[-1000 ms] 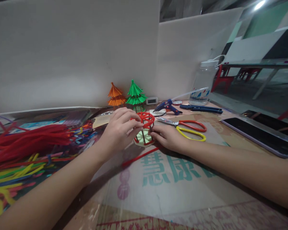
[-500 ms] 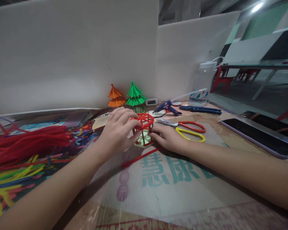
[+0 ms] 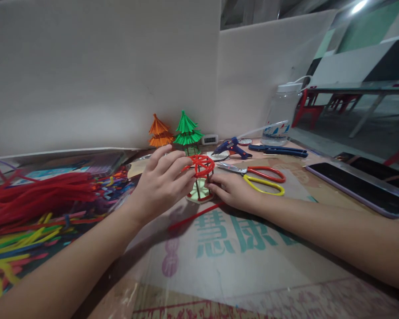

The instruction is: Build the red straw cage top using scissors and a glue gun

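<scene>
A small frame with a red spoked wheel-like top, brown posts and a pale green base stands upright between my hands. My left hand is at its left side, thumb and fingertips closed at the red rim and a post. From the right, my right hand has its thumb and fingers pinched on a brown post. A red pipe cleaner lies on the sheet in front of the frame.
Scissors, a blue glue gun, blue pliers, a bottle and a phone lie or stand right. Orange and green trees stand behind; pipe cleaners are heaped left.
My left hand has shifted slightly and its forefingers are raised a little more, baring more of the red top. My right hand has hardly moved.
</scene>
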`<action>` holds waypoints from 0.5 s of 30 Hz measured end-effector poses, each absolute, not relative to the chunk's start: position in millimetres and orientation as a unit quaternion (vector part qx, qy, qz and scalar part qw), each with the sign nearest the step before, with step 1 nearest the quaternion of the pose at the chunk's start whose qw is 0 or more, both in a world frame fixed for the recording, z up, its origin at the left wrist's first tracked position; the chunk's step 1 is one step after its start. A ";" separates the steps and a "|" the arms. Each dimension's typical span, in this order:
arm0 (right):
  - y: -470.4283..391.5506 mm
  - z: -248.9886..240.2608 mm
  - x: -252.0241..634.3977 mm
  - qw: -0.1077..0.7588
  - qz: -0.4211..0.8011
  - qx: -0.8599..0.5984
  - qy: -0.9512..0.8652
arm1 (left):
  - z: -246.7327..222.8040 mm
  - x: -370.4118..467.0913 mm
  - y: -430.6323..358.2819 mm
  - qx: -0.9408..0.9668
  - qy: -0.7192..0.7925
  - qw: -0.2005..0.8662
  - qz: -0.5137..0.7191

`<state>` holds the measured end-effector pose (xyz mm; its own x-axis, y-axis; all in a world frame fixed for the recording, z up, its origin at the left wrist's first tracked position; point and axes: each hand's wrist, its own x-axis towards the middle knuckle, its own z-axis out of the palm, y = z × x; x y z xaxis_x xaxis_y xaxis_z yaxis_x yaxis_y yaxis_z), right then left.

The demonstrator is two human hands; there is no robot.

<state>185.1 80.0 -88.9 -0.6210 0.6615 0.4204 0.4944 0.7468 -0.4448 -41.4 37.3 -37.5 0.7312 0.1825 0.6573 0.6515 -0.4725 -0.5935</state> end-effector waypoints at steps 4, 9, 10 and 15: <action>78.6 -89.5 185.6 0.285 0.128 -0.329 -0.891 | -37.2 -42.1 35.6 -0.803 -0.241 0.487 -0.244; 77.3 -89.3 185.1 0.279 0.103 -0.333 -0.895 | -39.3 -43.7 38.9 -0.805 -0.237 0.488 -0.238; 77.1 -89.1 185.1 0.278 0.103 -0.332 -0.895 | -39.7 -44.2 39.7 -0.806 -0.237 0.487 -0.239; 75.9 -88.0 185.2 0.274 0.107 -0.329 -0.897 | -41.5 -45.8 41.6 -0.798 -0.225 0.502 -0.247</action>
<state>185.2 75.9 -88.0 -0.6333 0.6498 0.4203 0.5323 0.7600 -0.3729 -45.8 41.6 -41.5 0.7769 0.1121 0.6195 0.6069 -0.3948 -0.6897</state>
